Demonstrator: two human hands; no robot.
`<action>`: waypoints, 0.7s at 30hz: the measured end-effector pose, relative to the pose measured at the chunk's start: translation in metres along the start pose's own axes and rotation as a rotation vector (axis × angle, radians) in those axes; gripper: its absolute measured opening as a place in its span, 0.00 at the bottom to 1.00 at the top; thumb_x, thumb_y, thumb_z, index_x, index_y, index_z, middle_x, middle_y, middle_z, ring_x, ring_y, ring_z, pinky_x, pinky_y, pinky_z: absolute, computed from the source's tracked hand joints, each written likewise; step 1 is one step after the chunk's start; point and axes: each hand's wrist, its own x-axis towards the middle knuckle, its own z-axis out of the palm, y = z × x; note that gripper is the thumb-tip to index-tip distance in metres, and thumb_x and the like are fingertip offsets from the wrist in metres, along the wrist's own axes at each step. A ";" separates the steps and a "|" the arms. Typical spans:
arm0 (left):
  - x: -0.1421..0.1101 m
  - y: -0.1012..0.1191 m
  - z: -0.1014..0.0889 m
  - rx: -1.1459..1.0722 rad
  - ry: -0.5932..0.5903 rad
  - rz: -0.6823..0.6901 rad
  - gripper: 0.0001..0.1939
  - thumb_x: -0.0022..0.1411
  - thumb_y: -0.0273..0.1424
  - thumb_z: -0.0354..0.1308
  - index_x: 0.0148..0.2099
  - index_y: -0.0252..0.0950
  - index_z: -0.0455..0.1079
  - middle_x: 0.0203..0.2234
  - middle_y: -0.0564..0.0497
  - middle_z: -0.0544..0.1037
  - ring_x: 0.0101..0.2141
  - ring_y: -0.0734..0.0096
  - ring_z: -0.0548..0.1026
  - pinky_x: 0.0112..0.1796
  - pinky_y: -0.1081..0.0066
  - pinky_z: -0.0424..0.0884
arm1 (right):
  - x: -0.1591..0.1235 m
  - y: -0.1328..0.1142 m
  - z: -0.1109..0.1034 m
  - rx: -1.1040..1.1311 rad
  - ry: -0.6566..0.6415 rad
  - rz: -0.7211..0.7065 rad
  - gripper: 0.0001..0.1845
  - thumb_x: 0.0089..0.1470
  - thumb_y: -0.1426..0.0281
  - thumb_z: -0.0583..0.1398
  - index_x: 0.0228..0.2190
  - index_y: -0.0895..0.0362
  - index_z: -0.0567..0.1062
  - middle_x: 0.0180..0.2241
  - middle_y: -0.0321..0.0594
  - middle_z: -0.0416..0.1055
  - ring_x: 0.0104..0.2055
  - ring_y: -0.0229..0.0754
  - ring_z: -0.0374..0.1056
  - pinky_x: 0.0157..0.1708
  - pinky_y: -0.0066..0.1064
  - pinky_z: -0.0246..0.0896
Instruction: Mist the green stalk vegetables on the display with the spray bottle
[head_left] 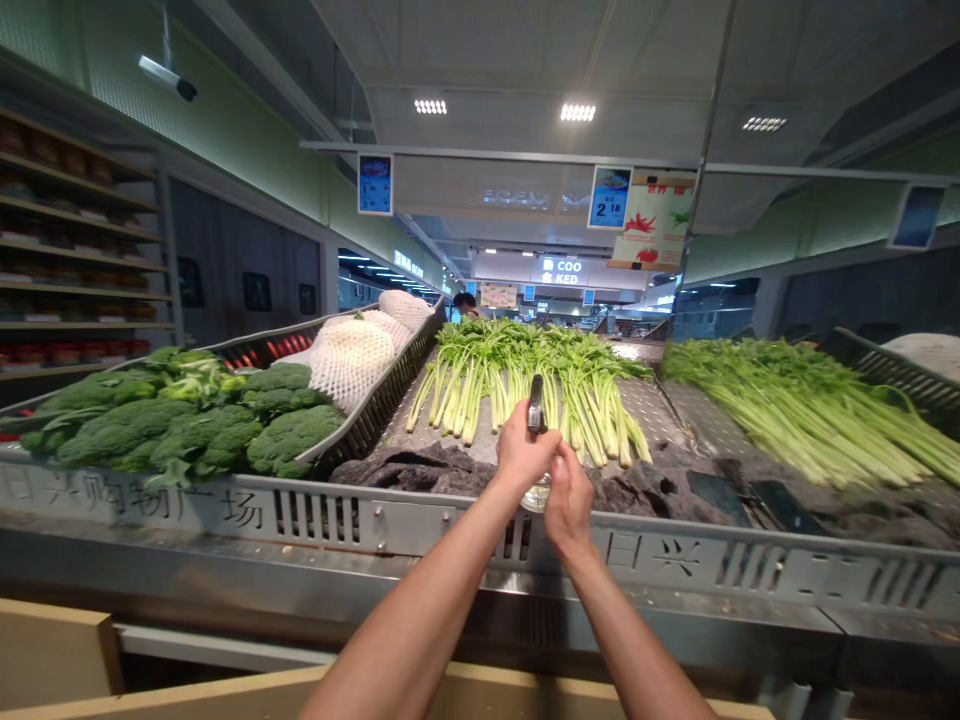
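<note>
My left hand [525, 447] is closed around the neck of a spray bottle [535, 404], its dark head pointing away from me over the crate. Below the fingers, the clear base of the bottle shows. Close against it on the right is my right hand [568, 497], fingers curled in at the bottle's side; their tips are partly hidden. Just beyond both hands, bunches of celery [525, 365] lie in a row, pale stalks toward me and leaves at the back. Dark, crumpled cloth-like material [420, 470] runs along the crate's front, below the stalks.
A grey plastic crate wall [412, 525] stands along the front edge. Left are broccoli heads [217, 420] and round produce in white foam nets [352, 355]. A mirror [795, 300] rises on the right, reflecting celery. Price signs [609, 197] hang above; a person's head [465, 302] shows far back.
</note>
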 end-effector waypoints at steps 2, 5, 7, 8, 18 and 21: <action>0.003 -0.003 -0.009 0.000 0.022 0.002 0.11 0.42 0.29 0.52 0.33 0.37 0.63 0.20 0.57 0.65 0.21 0.78 0.63 0.24 0.77 0.58 | -0.001 -0.004 0.006 0.026 -0.035 0.010 0.24 0.53 0.63 0.42 0.42 0.64 0.66 0.42 0.49 0.67 0.45 0.43 0.62 0.43 0.37 0.57; 0.007 -0.009 -0.023 0.018 0.057 0.013 0.11 0.43 0.30 0.52 0.33 0.36 0.63 0.19 0.57 0.64 0.21 0.78 0.62 0.24 0.77 0.58 | -0.005 -0.009 0.015 0.040 -0.076 -0.010 0.23 0.53 0.64 0.42 0.44 0.64 0.65 0.43 0.49 0.66 0.47 0.42 0.61 0.45 0.37 0.56; 0.010 -0.013 -0.030 0.032 0.090 0.022 0.11 0.43 0.30 0.52 0.33 0.36 0.63 0.19 0.57 0.65 0.21 0.78 0.62 0.24 0.77 0.59 | -0.007 -0.012 0.020 0.037 -0.101 -0.036 0.23 0.53 0.65 0.43 0.45 0.65 0.64 0.44 0.49 0.65 0.48 0.42 0.60 0.46 0.37 0.55; 0.011 -0.015 -0.034 0.037 0.105 0.025 0.11 0.43 0.30 0.53 0.34 0.36 0.64 0.19 0.57 0.65 0.21 0.78 0.63 0.24 0.77 0.59 | -0.008 -0.013 0.023 0.034 -0.112 -0.049 0.23 0.53 0.65 0.43 0.45 0.65 0.64 0.45 0.49 0.65 0.48 0.42 0.60 0.46 0.38 0.55; 0.013 -0.028 -0.064 0.119 0.157 0.025 0.11 0.42 0.30 0.53 0.32 0.36 0.64 0.19 0.56 0.66 0.22 0.76 0.65 0.26 0.75 0.61 | -0.020 -0.023 0.047 -0.009 -0.228 -0.123 0.25 0.52 0.64 0.45 0.49 0.65 0.60 0.48 0.50 0.61 0.51 0.43 0.57 0.48 0.39 0.54; 0.008 -0.029 -0.070 0.159 0.175 0.036 0.11 0.42 0.30 0.53 0.33 0.36 0.63 0.20 0.56 0.66 0.23 0.76 0.65 0.27 0.75 0.61 | -0.025 -0.025 0.050 -0.010 -0.258 -0.134 0.25 0.53 0.65 0.45 0.49 0.65 0.60 0.49 0.49 0.61 0.51 0.43 0.57 0.48 0.38 0.54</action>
